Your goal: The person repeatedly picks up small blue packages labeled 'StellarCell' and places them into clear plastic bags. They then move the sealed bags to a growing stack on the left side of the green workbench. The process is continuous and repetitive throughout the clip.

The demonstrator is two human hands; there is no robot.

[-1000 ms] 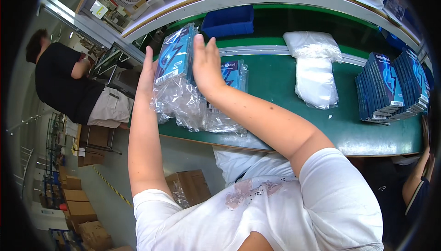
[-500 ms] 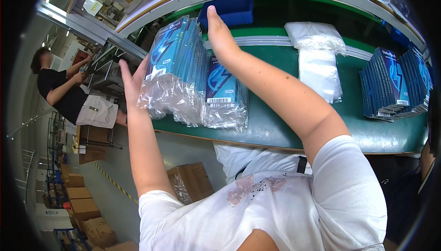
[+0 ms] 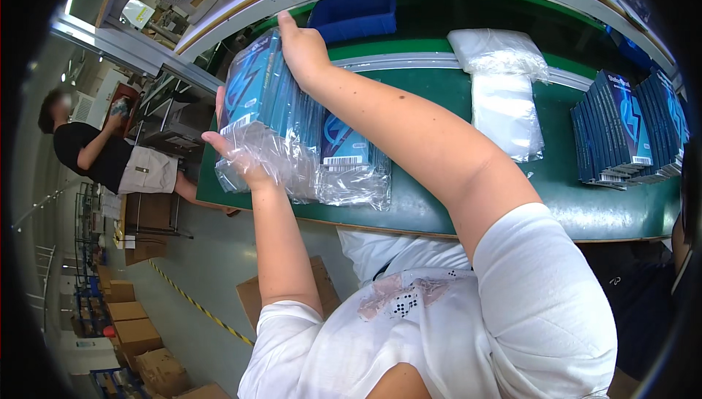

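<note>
A row of thin blue boxes in clear plastic bags (image 3: 274, 92) stands on edge at the left end of the green table, between my two hands. My left hand (image 3: 245, 164) cups its near left side, thumb apart, with the other fingers partly hidden behind the bags. At the far end, my right hand (image 3: 303, 50) presses on the row's top corner, its thumb pointing up and its other fingers mostly hidden. Against the row's right side rests another group of bagged blue boxes (image 3: 347, 143), which neither hand appears to hold.
Clear plastic bags (image 3: 504, 107) lie in a pile mid-table. Unbagged blue boxes (image 3: 618, 125) stand in rows at the right. A blue bin (image 3: 355, 15) sits behind the green table (image 3: 424, 187). Cardboard boxes (image 3: 139, 333) cover part of the floor; a person (image 3: 91, 139) stands at the left.
My right hand has moved left and down onto the bagged row. My left hand has shifted round its near side, and the row has moved slightly left.
</note>
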